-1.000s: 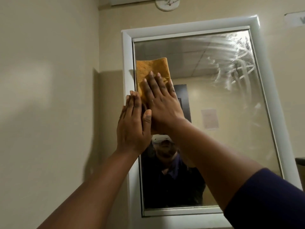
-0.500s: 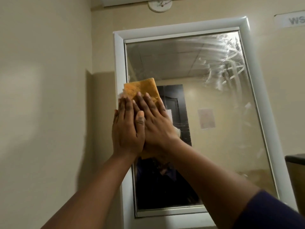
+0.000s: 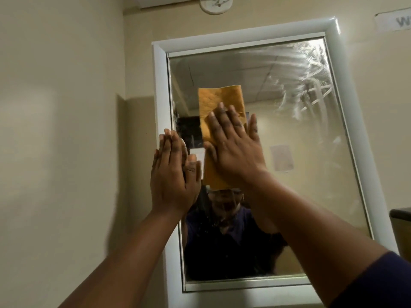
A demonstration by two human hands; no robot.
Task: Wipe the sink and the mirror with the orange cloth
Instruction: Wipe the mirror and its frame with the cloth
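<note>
A white-framed mirror (image 3: 311, 174) hangs on the beige wall, with whitish smear streaks across its upper right. The orange cloth (image 3: 219, 101) lies flat against the glass in the upper middle. My right hand (image 3: 233, 147) presses flat on the cloth's lower half, fingers spread. My left hand (image 3: 173, 172) rests flat against the mirror's left edge and frame, beside the cloth and not touching it. The sink is out of view.
A beige side wall (image 3: 60, 130) closes in on the left. A round white fixture (image 3: 215, 5) sits above the mirror and a white label (image 3: 393, 21) at the top right. A dark object (image 3: 401, 215) juts in at the right edge.
My right hand has slid the cloth rightward and upward, away from the mirror's left edge. My two hands have separated; the left hand stays by the frame.
</note>
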